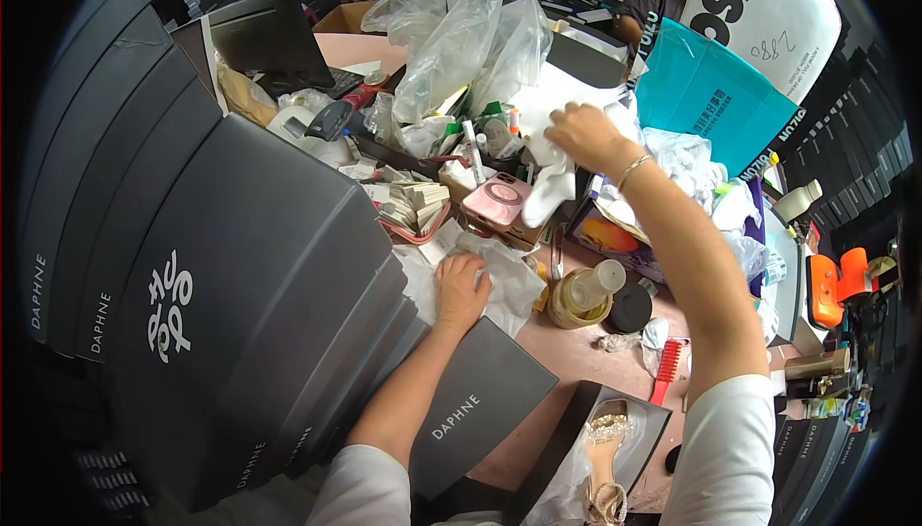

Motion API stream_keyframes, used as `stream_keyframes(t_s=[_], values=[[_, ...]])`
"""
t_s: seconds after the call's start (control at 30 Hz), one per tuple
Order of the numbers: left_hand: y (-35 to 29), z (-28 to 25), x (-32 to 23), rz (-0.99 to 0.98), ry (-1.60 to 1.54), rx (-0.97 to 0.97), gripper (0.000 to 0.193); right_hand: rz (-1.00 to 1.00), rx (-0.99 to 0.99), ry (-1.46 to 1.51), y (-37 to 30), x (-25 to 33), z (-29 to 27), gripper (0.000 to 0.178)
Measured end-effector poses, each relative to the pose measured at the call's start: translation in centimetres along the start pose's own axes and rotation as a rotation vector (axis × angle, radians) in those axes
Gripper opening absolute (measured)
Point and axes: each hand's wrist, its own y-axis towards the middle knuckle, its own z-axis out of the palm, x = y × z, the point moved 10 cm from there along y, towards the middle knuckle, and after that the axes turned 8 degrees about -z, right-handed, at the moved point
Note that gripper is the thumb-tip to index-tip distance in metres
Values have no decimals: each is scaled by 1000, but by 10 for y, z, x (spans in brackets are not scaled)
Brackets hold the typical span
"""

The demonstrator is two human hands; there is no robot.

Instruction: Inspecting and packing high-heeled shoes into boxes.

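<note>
My left hand (462, 288) has its fingers curled onto crumpled white tissue paper (509, 281), just beyond a dark grey shoe box lid (485, 387). Farther off and to the right, my right hand (591, 137) is closed at a soft white sheet-like thing (549, 197); whether it is cloth or paper I cannot tell. The fingertips are partly hidden by the hand. Close to my body, an open shoe box (645, 422) holds a strappy sandal (605, 444) with a sparkling band, lying among tissue.
Stacked dark shoe boxes (259, 267) fill the left side. On the pink table stand a pump bottle (584, 293), a black round lid (630, 308), a red comb (667, 372) and a pink phone (497, 199). A turquoise box flap (711, 98) rises at the right.
</note>
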Motion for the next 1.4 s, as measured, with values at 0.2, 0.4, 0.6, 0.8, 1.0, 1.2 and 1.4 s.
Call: stream_keyframes(t_s=[0.2,0.4,0.6,0.8,1.0,1.2,1.4], values=[[0,3,-2,6,-4,6,20,117,113,379,-7,40,72,13],[1,3,5,-18,13,7,22,81,87,677,21,29,2,34],[1,4,2,24,16,-13,21,15,-274,419,122,69,-34,23],[-2,1,4,17,-26,-43,19,226,-168,178,141,75,-8,16],[-4,-3,7,21,-61,-72,18,468,-796,732,55,23,-98,17],[-3,18,3,51,-94,35,23,995,-771,1312,-115,41,-104,26],[-19,-38,-68,-82,-662,177,54,1173,-912,1975,-266,178,-121,12]])
